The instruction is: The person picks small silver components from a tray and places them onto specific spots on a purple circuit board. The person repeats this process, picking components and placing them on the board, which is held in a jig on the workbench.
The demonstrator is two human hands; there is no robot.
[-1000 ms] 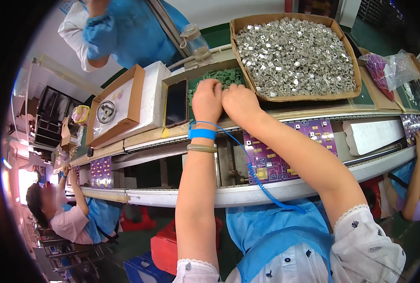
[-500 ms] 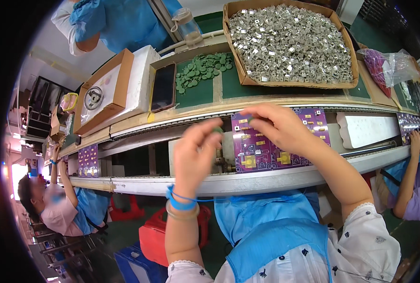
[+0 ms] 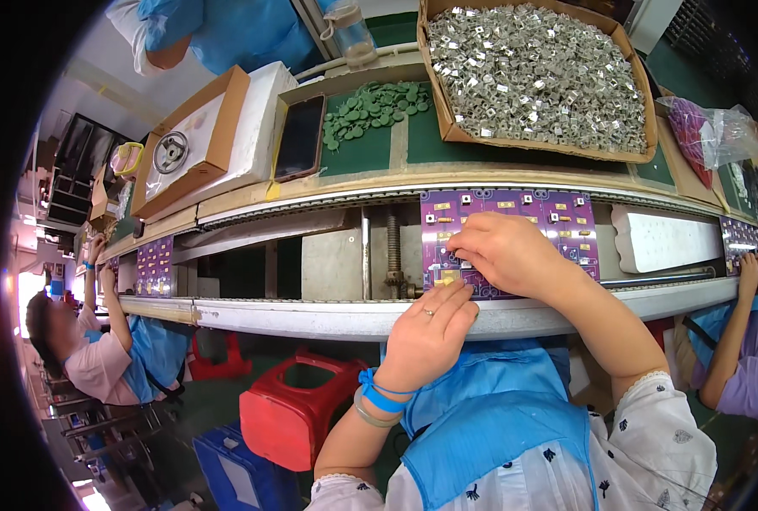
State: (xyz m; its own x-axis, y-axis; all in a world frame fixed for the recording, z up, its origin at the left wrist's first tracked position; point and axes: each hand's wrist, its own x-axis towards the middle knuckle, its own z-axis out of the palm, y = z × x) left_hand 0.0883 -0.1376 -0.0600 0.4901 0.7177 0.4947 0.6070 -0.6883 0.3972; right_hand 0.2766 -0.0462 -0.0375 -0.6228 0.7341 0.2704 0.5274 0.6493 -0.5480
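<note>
A purple circuit board [image 3: 539,223] with small white and gold parts lies across the conveyor rails in front of me. Over its middle, my right hand [image 3: 515,254] has thumb and fingers pinched together at the surface; whatever they hold is hidden. My left hand [image 3: 430,330], wearing a ring and a blue wristband, reaches over the near rail. Its fingers are curled together at the board's lower left part, and I cannot make out anything in them. Beyond the rails lies a pile of green disc-shaped components [image 3: 372,112].
A large carton [image 3: 549,152] of small metal pieces stands at the back, with a dark phone [image 3: 300,140] left of the discs. The near metal rail [image 3: 311,318] runs before me. A red stool [image 3: 285,417] stands below. Co-workers sit at both sides; another board [image 3: 154,266] lies leftward.
My left hand has come down and right, from above the rails to the board's near left part. My right hand has lowered toward the board's middle. The view has shifted slightly.
</note>
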